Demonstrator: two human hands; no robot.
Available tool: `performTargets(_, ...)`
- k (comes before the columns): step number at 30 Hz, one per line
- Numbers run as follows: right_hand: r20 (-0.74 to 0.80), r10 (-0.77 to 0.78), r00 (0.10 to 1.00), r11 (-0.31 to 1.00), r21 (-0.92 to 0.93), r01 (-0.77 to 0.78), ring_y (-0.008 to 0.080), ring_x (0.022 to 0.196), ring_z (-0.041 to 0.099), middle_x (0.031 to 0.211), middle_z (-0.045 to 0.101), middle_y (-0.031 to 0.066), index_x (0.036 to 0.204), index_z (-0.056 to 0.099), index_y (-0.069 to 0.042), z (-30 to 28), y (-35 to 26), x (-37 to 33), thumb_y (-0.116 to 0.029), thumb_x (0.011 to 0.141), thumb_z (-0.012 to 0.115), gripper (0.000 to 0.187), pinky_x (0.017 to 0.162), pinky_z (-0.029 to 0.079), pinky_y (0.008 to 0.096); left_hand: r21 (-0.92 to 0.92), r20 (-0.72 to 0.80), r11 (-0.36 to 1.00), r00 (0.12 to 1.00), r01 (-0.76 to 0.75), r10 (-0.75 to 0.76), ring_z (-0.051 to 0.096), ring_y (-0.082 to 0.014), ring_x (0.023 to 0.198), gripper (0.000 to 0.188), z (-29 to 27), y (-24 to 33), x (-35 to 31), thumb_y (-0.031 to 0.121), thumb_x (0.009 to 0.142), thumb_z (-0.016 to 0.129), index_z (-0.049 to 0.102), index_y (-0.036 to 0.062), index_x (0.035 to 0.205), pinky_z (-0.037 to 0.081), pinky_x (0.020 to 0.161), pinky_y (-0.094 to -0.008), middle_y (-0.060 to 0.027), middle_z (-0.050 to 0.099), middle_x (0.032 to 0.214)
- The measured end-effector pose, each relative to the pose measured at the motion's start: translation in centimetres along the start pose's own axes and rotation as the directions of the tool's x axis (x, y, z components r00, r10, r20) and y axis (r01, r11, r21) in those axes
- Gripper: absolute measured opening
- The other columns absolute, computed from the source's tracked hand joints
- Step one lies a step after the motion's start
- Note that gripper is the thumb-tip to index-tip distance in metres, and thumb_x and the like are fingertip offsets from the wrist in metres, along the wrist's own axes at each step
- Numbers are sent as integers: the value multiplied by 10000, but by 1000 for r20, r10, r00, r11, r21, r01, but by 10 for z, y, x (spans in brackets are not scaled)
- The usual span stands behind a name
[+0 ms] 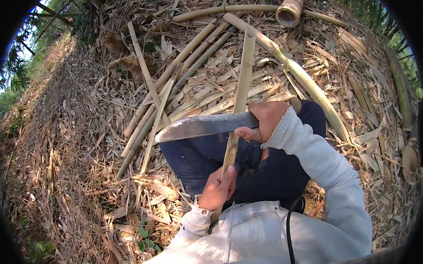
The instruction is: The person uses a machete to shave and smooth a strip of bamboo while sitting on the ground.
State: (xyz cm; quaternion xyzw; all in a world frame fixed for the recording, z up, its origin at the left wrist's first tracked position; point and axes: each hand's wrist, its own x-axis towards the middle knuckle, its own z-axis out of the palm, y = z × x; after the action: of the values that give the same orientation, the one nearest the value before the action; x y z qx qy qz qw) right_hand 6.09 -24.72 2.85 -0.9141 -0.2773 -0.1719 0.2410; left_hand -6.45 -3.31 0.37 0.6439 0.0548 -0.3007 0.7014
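A split bamboo strip [244,84] runs from my lap up and away to the far middle. Near its lower end my left hand [219,187] is closed around it, thumb on top. My right hand [267,118] grips a machete [197,127], its handle mostly hidden in the fist. The wide dark blade lies level across the strip, over my bent knees, its rounded tip pointing left. Whether the edge touches the strip I cannot tell.
Several bamboo poles [190,51] lie to the far left, and thinner strips [146,71] cross them. One long pole [307,79] slants down at the right. At the top sits a short hollow bamboo section [289,13]. Shavings and dry leaves [81,136] cover the ground.
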Motion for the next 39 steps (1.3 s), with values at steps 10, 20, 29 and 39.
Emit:
performTargets(10, 153, 146, 977, 987, -94, -133, 372, 610, 665, 573, 601, 176, 724, 646, -7, -23, 34, 22, -856, 802, 361, 899, 628, 555, 452, 9, -23, 1000, 1000, 3, -3, 317, -69, 420, 377, 10, 0, 0, 355, 1051, 410, 441, 72, 804, 254, 376, -234, 16, 348, 589)
performTargets(20, 78, 276, 958, 960, -59, -272, 359, 591, 619, 562, 562, 179, 686, 617, -9, -34, 69, 34, -780, 878, 330, 844, 607, 490, 463, 9, -25, 1000, 999, 26, -26, 312, -70, 426, 403, 9, 3, 4, 392, 1041, 419, 436, 77, 792, 240, 379, -235, 21, 335, 584)
performTargets(29, -168, 732, 660, 672, 339, -658, 247, 521, 489, 511, 469, 128, 556, 501, 8, 18, 159, 34, -784, 892, 300, 883, 576, 422, 370, -25, 3, 1000, 1000, 11, -11, 376, -64, 427, 484, -9, 4, 2, 440, 1045, 353, 515, 10, 892, 331, 396, -228, 9, 403, 558)
performTargets(39, 27, 108, 994, 981, 162, -111, 322, 541, 648, 573, 589, 127, 700, 571, -47, 38, -13, -32, -774, 785, 545, 732, 499, 517, 414, -3, -64, 998, 996, -68, 68, 443, -103, 416, 497, -9, 19, 1, 494, 1035, 304, 469, 29, 1095, 378, 389, -234, -29, 465, 561)
